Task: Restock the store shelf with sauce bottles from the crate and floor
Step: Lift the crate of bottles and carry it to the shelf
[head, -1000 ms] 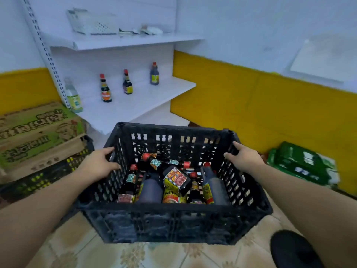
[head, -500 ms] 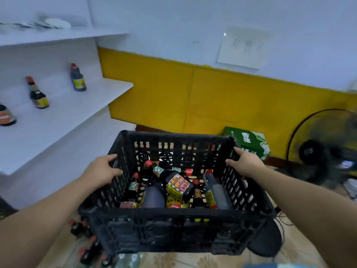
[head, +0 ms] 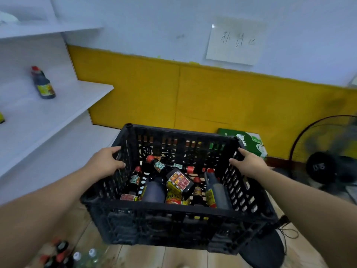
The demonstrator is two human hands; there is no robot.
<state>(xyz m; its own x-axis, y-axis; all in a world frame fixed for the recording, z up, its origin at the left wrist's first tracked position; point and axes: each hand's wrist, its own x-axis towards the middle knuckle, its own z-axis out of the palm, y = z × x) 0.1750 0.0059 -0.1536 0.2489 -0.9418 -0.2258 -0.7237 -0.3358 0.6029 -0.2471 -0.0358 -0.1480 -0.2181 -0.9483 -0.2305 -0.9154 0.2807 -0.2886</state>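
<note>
A black plastic crate (head: 173, 223) hangs in the air in front of me, above the tiled floor. My left hand (head: 105, 163) grips its left wall and my right hand (head: 249, 164) grips its right wall. Several dark sauce bottles (head: 177, 182) with red caps lie jumbled inside it. A white store shelf (head: 48, 115) runs along the left, with one dark sauce bottle (head: 42, 84) standing on it. More bottles (head: 61, 256) sit on the floor at the bottom left, below the crate.
A yellow panel lines the wall ahead, with a paper note (head: 234, 43) above it. A green carton (head: 249, 142) lies on the floor behind the crate. A black floor fan (head: 326, 159) stands at the right, its cable (head: 286, 231) trailing on the floor.
The view has swung to the right with the crate held in both hands. The shelf has slid off to the left, and the fan and floor bottles have come into sight.
</note>
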